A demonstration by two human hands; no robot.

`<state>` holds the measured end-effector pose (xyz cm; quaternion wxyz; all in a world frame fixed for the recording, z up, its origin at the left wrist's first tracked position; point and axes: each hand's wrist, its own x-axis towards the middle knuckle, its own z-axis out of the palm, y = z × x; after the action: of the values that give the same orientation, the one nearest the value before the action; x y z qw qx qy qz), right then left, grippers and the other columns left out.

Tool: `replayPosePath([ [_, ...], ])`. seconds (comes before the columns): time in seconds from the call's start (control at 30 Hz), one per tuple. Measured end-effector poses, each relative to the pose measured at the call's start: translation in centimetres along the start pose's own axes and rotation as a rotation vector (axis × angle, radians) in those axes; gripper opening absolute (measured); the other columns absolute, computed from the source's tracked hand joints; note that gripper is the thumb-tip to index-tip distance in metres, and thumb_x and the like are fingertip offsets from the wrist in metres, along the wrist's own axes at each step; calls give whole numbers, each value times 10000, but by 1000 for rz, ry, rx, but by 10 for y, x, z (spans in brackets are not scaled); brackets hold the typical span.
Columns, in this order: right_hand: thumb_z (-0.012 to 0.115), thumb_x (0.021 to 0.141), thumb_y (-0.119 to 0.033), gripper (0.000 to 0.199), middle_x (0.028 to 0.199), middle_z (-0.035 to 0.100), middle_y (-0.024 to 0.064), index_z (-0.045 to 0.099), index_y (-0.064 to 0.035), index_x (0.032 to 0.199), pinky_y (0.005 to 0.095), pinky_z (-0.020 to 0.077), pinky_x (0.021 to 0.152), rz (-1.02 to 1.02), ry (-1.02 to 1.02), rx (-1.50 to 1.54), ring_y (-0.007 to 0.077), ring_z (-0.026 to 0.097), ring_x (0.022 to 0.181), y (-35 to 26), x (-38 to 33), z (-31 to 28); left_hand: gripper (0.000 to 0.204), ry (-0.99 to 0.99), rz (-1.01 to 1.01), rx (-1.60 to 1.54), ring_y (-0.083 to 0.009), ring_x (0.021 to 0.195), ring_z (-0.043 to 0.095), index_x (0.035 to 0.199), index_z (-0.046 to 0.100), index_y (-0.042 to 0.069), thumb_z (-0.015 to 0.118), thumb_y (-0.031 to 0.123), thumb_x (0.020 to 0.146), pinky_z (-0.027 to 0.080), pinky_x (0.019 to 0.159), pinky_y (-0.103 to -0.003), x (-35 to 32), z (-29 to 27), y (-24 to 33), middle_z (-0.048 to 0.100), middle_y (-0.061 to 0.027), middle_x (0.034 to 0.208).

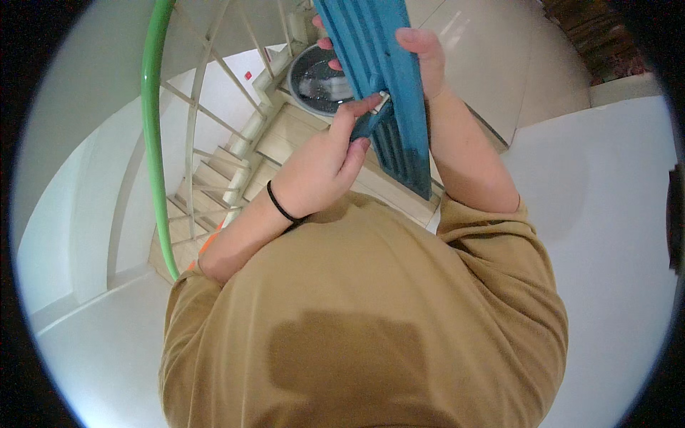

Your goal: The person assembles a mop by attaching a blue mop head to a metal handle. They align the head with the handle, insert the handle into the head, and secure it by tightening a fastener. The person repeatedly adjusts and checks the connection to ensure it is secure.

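A ridged blue board (396, 64), which looks like a washboard, is held up tilted in front of me. My right hand (424, 53) grips it from the right, with the thumb on its edge and fingertips showing past its left side. My left hand (328, 157) pinches a small blue piece with a white part (380, 103) against the ridges. The index finger lies on the white part and the thumb is below; the piece's kind is unclear. A black band circles my left wrist. The board's lower end looks darker.
Beyond the board, a round grey basin (317, 80) holds dark liquid and something whitish. At left runs a green handrail (151, 107) over pale metal bars (191, 143), beside tiled stairs (214, 182). A white wall or surface (606, 250) lies at right.
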<state>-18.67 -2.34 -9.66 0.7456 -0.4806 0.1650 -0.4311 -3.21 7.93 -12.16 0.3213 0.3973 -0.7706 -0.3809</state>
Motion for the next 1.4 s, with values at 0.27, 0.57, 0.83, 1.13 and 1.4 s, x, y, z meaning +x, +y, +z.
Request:
replayPosePath([
  [0.27,572,668,-601,851,1091,542,141,418,25,1224,312,493,773,-234,-163,210,207,565,913,6,19,-20,439,-142,-246,-497,-82,496,419,1346,243,147,373,131,928,354,454,-220,-3,-9,-12,484,-25,738],
  [0.57,555,665,-633,908,1123,529,126,384,20,1273,288,480,789,-251,62,-58,191,553,950,-8,7,-6,437,-163,-276,-605,-42,450,369,1352,232,163,366,147,936,317,403,-181,13,-18,-17,442,4,706],
  [0.83,555,681,-503,825,1150,515,148,365,24,1287,330,462,827,-43,6,6,228,542,987,-11,-2,0,446,-197,-294,-618,-51,445,368,1352,231,167,368,143,928,320,380,-202,17,-19,-16,448,3,705],
  [1.13,571,668,-434,784,1145,516,151,375,24,1273,327,465,834,-132,-42,62,233,543,989,-8,3,-2,451,-214,-271,-685,-51,436,380,1357,224,174,360,132,929,336,360,-192,11,-23,-13,447,-10,717],
  [1.4,595,656,-380,782,1152,511,150,371,27,1285,316,462,839,-29,4,81,231,538,995,-10,-8,10,450,-255,-303,-719,-53,422,386,1359,223,188,366,142,935,350,350,-196,7,-18,-14,471,-24,745],
])
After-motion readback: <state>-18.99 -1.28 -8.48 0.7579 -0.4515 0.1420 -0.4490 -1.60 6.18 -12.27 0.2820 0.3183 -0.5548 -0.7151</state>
